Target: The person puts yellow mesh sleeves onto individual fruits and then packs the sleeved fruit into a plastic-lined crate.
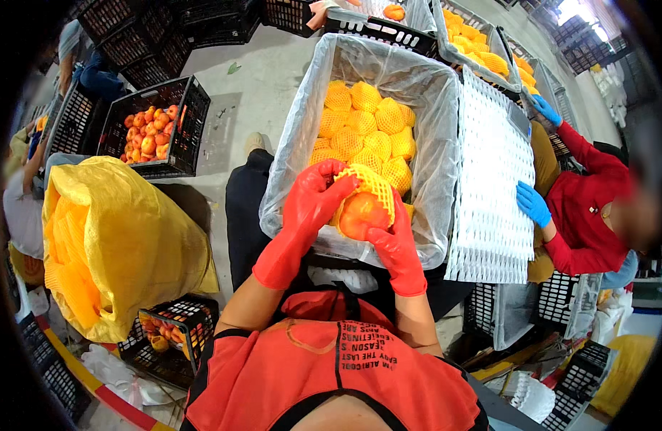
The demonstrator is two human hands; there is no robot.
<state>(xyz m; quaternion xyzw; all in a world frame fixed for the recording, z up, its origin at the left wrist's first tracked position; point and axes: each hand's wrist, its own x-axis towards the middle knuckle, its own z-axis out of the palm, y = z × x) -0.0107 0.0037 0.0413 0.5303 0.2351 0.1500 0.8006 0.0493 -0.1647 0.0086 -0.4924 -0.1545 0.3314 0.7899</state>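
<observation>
In front of my chest I hold a round red-orange fruit [363, 215]; its exact kind I cannot make out. A yellow foam net sleeve [372, 179] covers its far side, and the near side is bare. My left hand [308, 197], in a red rubber glove, pinches the sleeve's edge at the upper left. My right hand [397, 248], gloved the same way, is closed round the fruit's right and lower side. Just beyond lies a crate lined with clear plastic [288, 154], holding several fruits in yellow sleeves [363, 122].
A yellow sack of foam sleeves [140, 241] stands at my left. Behind it is a black crate of bare fruit [180, 144]; another crate [166, 359] sits below. White foam sheets [493, 179] lie on the right, where a co-worker's blue-gloved hand [534, 204] rests. More filled crates [482, 50] stand far right.
</observation>
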